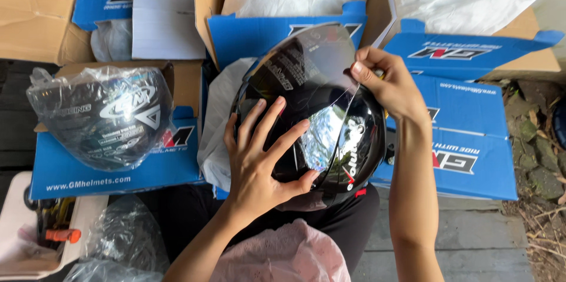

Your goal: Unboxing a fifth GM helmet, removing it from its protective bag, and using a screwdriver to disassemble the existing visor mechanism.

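Black helmet [348, 140] rests on the person's lap. Left hand [259, 158] lies spread flat on the visor, steadying it. Right hand [389, 84] pinches the clear film [312, 64], lifting its edge. Blue-and-brown cardboard boxes [466, 123] crowd the plank floor [460, 240]; a bagged visor [103, 117] sits left.

Left hand [259, 158] flat on black helmet [354, 140] — right hand [386, 81] pinches visor [306, 69] edge.
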